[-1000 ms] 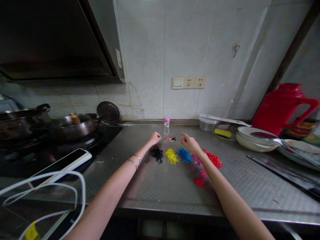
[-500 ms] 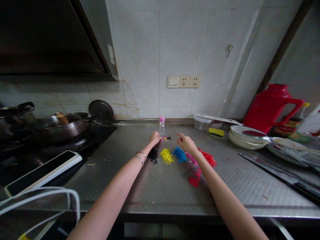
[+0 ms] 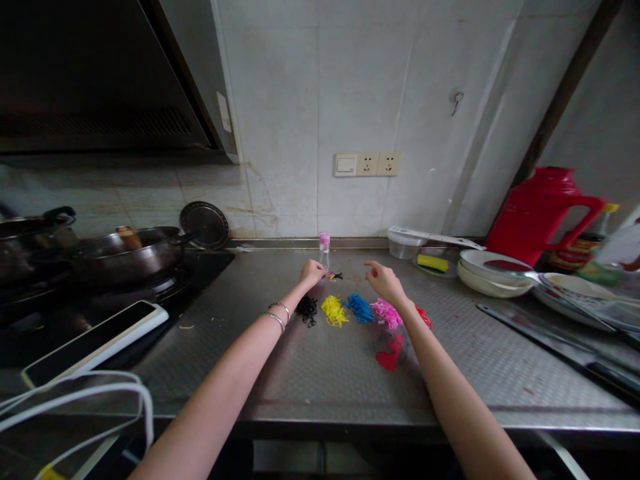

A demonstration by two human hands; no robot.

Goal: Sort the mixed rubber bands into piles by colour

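Observation:
My left hand (image 3: 313,272), with two bracelets on the wrist, has its fingers pinched together; what they hold, if anything, is too small to make out. Just right of its fingertips lies a little cluster of mixed-colour bands (image 3: 334,275), in front of a small clear bottle (image 3: 325,250) with a pink top. My right hand (image 3: 385,280) hovers to the right, index finger stretched out, holding nothing visible. Nearer me are piles of small bands: black (image 3: 307,310), yellow (image 3: 335,311), blue (image 3: 360,307), pink (image 3: 387,313) and red (image 3: 425,317), the red partly hidden by my right forearm.
A red heart-shaped piece (image 3: 390,355) lies near the front of the metal counter (image 3: 320,387). On the left are a pan (image 3: 125,257), a white device (image 3: 100,340) and cables. To the right stand bowls (image 3: 493,283), a sponge (image 3: 433,263), a knife (image 3: 550,343) and a red thermos (image 3: 540,217).
My right hand has moved right, away from the mixed cluster, uncovering more of the pink pile and covering more of the red one. My left hand has stayed nearly in place.

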